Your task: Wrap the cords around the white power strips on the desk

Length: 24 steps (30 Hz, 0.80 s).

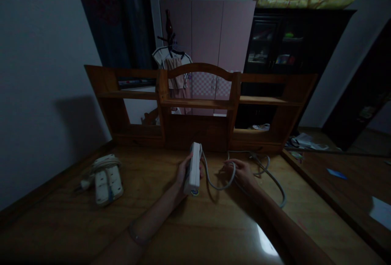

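In the middle of the view, my left hand point(182, 172) is wrapped round a white power strip point(193, 171), held on its edge above the wooden desk. A grey-white cord point(218, 188) leaves the strip's far end and loops across to my right hand point(240, 172), whose fingers are closed on it. Beyond that hand the rest of the cord curls over the desktop to the right. To the left lies a second white power strip point(108, 183) with its cord wound round one end; neither hand touches it.
A wooden desk point(171, 232) spreads beneath my hands, with an open shelf unit point(198, 103) along its far edge. At the right, a lower brown surface point(324, 179) bears a blue card point(336, 173) and white paper point(381, 212). A wall point(45, 73) stands close at the left.
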{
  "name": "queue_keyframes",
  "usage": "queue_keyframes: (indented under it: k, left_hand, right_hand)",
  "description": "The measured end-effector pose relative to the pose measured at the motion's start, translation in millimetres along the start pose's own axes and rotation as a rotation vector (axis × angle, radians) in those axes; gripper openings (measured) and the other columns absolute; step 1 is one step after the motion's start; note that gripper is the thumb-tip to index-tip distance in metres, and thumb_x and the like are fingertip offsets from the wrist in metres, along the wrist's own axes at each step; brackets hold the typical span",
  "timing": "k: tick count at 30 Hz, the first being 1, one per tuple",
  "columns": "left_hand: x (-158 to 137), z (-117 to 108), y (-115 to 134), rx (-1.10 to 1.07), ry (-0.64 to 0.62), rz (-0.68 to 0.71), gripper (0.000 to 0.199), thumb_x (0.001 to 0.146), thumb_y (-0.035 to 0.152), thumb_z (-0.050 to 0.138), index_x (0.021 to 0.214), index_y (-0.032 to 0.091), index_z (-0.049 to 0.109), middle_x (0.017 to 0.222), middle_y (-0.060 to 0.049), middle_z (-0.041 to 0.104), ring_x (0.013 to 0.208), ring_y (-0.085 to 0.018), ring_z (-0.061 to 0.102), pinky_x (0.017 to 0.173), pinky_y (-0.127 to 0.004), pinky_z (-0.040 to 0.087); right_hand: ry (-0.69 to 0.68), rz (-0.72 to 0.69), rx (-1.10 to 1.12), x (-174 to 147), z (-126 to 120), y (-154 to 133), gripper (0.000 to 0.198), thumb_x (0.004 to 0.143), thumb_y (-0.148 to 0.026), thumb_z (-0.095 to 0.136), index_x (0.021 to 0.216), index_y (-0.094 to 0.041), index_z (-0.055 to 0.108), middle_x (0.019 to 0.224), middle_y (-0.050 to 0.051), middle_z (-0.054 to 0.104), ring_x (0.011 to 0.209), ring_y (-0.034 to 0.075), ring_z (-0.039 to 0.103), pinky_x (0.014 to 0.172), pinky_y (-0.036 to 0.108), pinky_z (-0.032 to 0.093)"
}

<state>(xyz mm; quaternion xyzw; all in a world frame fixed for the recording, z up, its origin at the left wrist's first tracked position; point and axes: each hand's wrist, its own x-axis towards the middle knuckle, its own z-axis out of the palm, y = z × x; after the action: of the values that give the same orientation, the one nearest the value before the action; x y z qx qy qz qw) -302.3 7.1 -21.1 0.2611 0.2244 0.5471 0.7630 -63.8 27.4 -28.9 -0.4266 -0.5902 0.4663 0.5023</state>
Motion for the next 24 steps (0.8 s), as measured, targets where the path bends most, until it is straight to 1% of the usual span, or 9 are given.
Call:
queue_keyframes:
  k: [3, 6, 9, 11, 13, 16, 18, 21, 24]
  left_hand:
    - [1.0, -3.3, -1.2, 0.033, -0.010, 0.016, 0.044, 0.082, 0.049, 0.054, 0.102, 0.009, 0.059, 0.063, -0.004, 0.060, 0.048, -0.014, 0.059, 0.044, -0.024, 0.049]
    - [1.7, -3.8, -1.7, 0.058, -0.011, 0.026, 0.044, 0.083, 0.049, 0.053, 0.102, 0.010, 0.059, 0.064, -0.004, 0.061, 0.048, -0.014, 0.059, 0.043, -0.023, 0.048]
    - [-1.3, 1.1, -0.4, 0.037, -0.046, 0.038, 0.045, 0.085, 0.049, 0.049, 0.102, 0.009, 0.059, 0.057, -0.002, 0.057, 0.044, -0.013, 0.056, 0.039, -0.022, 0.044]
    - [-5.6, 5.8, 1.3, -0.004, -0.050, 0.036, 0.045, 0.085, 0.049, 0.048, 0.101, 0.009, 0.059, 0.054, -0.001, 0.053, 0.043, -0.011, 0.053, 0.039, -0.021, 0.043]
    - [-10.3, 10.0, 2.8, -0.050, -0.023, 0.051, 0.044, 0.086, 0.050, 0.047, 0.100, 0.009, 0.058, 0.054, 0.001, 0.051, 0.042, -0.010, 0.051, 0.040, -0.020, 0.043]
    - [-14.5, 13.9, 3.8, -0.101, 0.001, 0.088, 0.043, 0.087, 0.050, 0.046, 0.099, 0.010, 0.057, 0.056, 0.001, 0.051, 0.043, -0.008, 0.050, 0.043, -0.020, 0.044]
    - [-14.4, 14.9, 3.8, -0.107, -0.039, 0.095, 0.042, 0.087, 0.050, 0.044, 0.094, 0.010, 0.058, 0.055, 0.001, 0.048, 0.043, -0.008, 0.048, 0.043, -0.020, 0.044]
    - [-11.3, 14.0, 4.0, -0.081, -0.110, 0.099, 0.041, 0.088, 0.050, 0.043, 0.088, 0.011, 0.058, 0.052, 0.002, 0.046, 0.042, -0.009, 0.047, 0.041, -0.020, 0.041]
    - [-8.1, 10.9, 5.1, -0.061, -0.124, 0.084, 0.042, 0.087, 0.052, 0.043, 0.091, 0.012, 0.058, 0.053, 0.002, 0.047, 0.042, -0.009, 0.046, 0.040, -0.020, 0.041]
  right_hand:
    - [0.019, -0.069, -0.023, 2.0, -0.1, -0.6, 0.034, 0.070, -0.044, 0.070, 0.091, -0.017, 0.069, 0.085, 0.007, 0.071, 0.082, 0.022, 0.066, 0.075, 0.033, 0.051]
    - [0.050, -0.128, -0.076, 1.8, -0.8, -5.1, 0.035, 0.071, -0.044, 0.070, 0.094, -0.017, 0.070, 0.089, 0.007, 0.070, 0.088, 0.023, 0.065, 0.078, 0.034, 0.050]
    - [0.059, -0.150, -0.065, 0.1, -0.3, -9.4, 0.035, 0.075, -0.045, 0.066, 0.097, -0.018, 0.070, 0.094, 0.007, 0.070, 0.093, 0.024, 0.064, 0.083, 0.036, 0.050]
    - [0.069, -0.162, -0.028, -1.4, 0.3, -11.6, 0.035, 0.078, -0.046, 0.064, 0.098, -0.018, 0.071, 0.095, 0.007, 0.070, 0.092, 0.024, 0.064, 0.085, 0.038, 0.050]
    - [0.101, -0.178, -0.004, -3.0, 0.3, -14.0, 0.036, 0.079, -0.047, 0.062, 0.096, -0.017, 0.071, 0.091, 0.007, 0.070, 0.085, 0.023, 0.065, 0.079, 0.036, 0.052]
    - [0.158, -0.187, -0.002, -4.9, -1.3, -18.1, 0.037, 0.081, -0.048, 0.059, 0.097, -0.017, 0.070, 0.081, 0.005, 0.068, 0.069, 0.019, 0.064, 0.062, 0.030, 0.053]
    - [0.183, -0.189, 0.019, -5.4, -3.3, -19.3, 0.038, 0.080, -0.046, 0.059, 0.105, -0.018, 0.066, 0.075, 0.002, 0.066, 0.060, 0.016, 0.061, 0.053, 0.026, 0.051]
    - [0.223, -0.174, 0.100, -3.5, -8.1, -14.6, 0.046, 0.080, -0.041, 0.058, 0.121, -0.021, 0.055, 0.066, -0.002, 0.060, 0.048, 0.012, 0.055, 0.043, 0.023, 0.046]
    - [0.295, -0.127, 0.159, 1.6, -16.2, -3.1, 0.047, 0.077, -0.034, 0.053, 0.122, -0.021, 0.051, 0.056, -0.006, 0.053, 0.040, 0.011, 0.050, 0.038, 0.022, 0.044]
